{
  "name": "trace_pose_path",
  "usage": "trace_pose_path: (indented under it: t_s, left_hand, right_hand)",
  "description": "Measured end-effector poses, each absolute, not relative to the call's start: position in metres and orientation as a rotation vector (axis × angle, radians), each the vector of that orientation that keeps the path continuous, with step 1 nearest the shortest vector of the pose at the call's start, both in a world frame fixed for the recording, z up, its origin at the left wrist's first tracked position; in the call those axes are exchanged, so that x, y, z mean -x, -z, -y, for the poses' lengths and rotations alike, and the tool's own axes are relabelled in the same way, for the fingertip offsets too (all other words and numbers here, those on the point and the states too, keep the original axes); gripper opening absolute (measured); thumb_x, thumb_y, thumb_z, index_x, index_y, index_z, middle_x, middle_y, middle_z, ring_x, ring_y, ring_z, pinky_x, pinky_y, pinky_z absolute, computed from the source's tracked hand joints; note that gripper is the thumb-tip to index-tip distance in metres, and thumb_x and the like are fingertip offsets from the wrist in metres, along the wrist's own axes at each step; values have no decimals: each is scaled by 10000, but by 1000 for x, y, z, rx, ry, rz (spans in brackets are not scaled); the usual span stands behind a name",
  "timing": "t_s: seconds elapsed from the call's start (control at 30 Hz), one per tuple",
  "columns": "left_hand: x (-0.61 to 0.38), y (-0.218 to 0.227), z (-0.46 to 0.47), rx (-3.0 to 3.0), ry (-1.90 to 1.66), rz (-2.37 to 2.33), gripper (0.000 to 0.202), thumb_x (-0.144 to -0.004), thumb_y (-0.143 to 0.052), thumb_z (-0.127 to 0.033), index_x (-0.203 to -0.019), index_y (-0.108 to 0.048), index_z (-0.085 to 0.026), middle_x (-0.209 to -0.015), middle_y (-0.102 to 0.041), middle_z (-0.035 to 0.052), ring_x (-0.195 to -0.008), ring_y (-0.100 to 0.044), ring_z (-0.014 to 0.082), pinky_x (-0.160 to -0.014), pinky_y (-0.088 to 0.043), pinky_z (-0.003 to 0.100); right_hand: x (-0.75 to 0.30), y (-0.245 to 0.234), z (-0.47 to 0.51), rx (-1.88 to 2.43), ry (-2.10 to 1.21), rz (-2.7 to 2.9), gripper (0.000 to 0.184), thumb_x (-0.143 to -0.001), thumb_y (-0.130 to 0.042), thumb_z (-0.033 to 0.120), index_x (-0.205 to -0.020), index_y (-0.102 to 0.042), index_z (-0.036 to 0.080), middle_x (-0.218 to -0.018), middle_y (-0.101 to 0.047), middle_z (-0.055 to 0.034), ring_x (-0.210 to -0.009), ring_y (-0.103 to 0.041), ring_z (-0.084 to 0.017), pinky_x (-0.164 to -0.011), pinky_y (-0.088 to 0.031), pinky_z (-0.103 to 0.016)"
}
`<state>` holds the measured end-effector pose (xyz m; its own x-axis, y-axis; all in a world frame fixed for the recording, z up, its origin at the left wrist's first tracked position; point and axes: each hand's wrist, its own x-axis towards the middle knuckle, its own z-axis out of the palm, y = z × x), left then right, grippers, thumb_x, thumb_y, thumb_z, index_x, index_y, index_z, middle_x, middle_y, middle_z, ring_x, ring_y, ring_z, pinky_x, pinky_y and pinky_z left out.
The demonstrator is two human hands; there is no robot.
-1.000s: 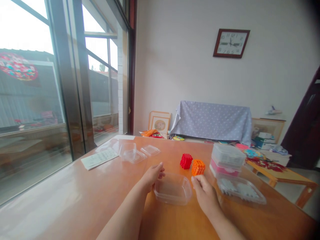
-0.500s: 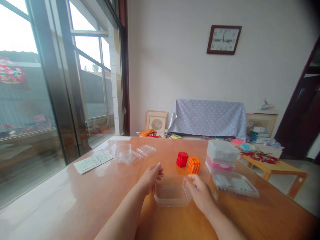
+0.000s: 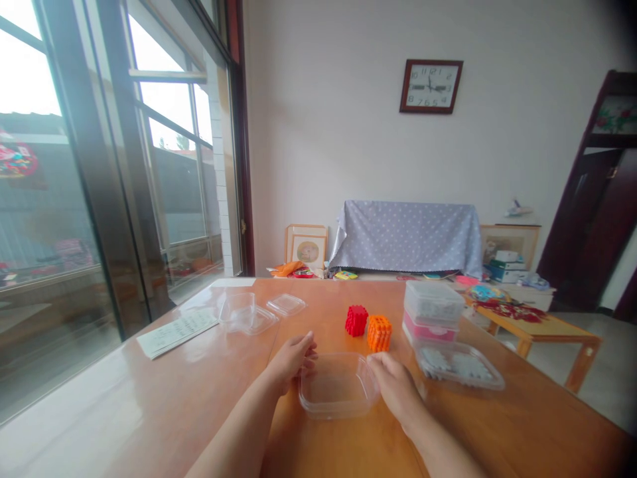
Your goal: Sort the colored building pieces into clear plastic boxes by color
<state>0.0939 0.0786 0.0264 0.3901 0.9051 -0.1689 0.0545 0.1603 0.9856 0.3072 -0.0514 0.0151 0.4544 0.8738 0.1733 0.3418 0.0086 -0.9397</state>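
Observation:
An empty clear plastic container [image 3: 334,394] sits on the wooden table [image 3: 149,405] in front of me. My left hand [image 3: 291,358] rests against its left rim with the fingers curled toward it. At the right rim my right hand [image 3: 395,388] grips the edge. Just beyond the container stand a red block cube [image 3: 356,320] and an orange block cube [image 3: 379,333], side by side and untouched.
Right of the cubes is a stack of lidded boxes [image 3: 432,312], and in front of it a clear tray of white pieces [image 3: 458,366]. More clear containers and lids [image 3: 249,313] and a printed sheet [image 3: 176,330] lie at the left. A low side table [image 3: 542,328] stands at the right.
My right hand moved left from beside the orange cube onto the container's right rim. The left hand stayed at the left rim. The view swung slightly to the right.

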Motion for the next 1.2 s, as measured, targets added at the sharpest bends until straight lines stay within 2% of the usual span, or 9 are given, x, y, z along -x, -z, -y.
trace_pose_path:
  t_s: [0.27,0.57,0.77,0.87,0.97,1.1,1.2]
  left_hand:
    - [-93,-21,-82,-1272,-752,-947,684,-689,-632,-764,-931,-596,-125,-821,-618,60,-571,-569,113,-526,-368,232]
    - [-85,-21,-88,-1463,-845,-1010,574,-691,-676,-692,-871,-589,-154,-864,-654,58,-679,-585,131,-608,-425,246]
    - [-92,-33,-115,-1593,-766,-1098,536,-679,-735,-573,-984,-601,-152,-841,-643,47,-728,-589,154,-604,-408,244]
    - [-104,-39,-132,-1733,-746,-1064,616,-658,-768,-536,-1097,-588,-143,-857,-636,44,-743,-587,159,-631,-417,255]
    - [-121,-37,-148,-1836,-709,-996,731,-626,-799,-503,-1212,-551,-144,-954,-641,70,-805,-607,186,-669,-442,274]
    - [-146,-26,-166,-1943,-652,-960,869,-597,-825,-470,-1330,-487,-149,-1087,-632,122,-989,-602,251,-781,-471,316]
    - [-167,-18,-178,-2037,-624,-921,1001,-573,-847,-454,-1430,-411,-178,-1157,-626,134,-1113,-560,282,-900,-446,353]
  right_hand:
    - [-312,-7,44,1550,-608,984,387,-798,-539,557,-661,-544,196,-559,-479,47,-549,-418,-120,-517,-291,-239]
    - [-322,2,38,1538,-710,847,400,-817,-496,564,-825,-618,182,-482,-446,61,-450,-352,-107,-450,-241,-242]
    - [-320,1,36,1544,-708,836,460,-826,-479,620,-839,-624,183,-487,-439,59,-456,-353,-112,-459,-249,-248]
    - [-317,-2,37,1538,-693,834,490,-834,-467,649,-854,-626,185,-509,-439,56,-474,-363,-117,-474,-260,-250]
    - [-316,-4,39,1519,-677,820,519,-844,-451,672,-870,-630,185,-521,-419,58,-492,-369,-122,-490,-269,-249]
    - [-319,-3,39,1474,-661,778,525,-850,-461,682,-876,-634,187,-529,-393,60,-507,-381,-127,-504,-285,-246]
    - [-321,0,37,1441,-667,775,506,-877,-455,665,-865,-625,188,-541,-398,57,-526,-399,-121,-520,-302,-238]
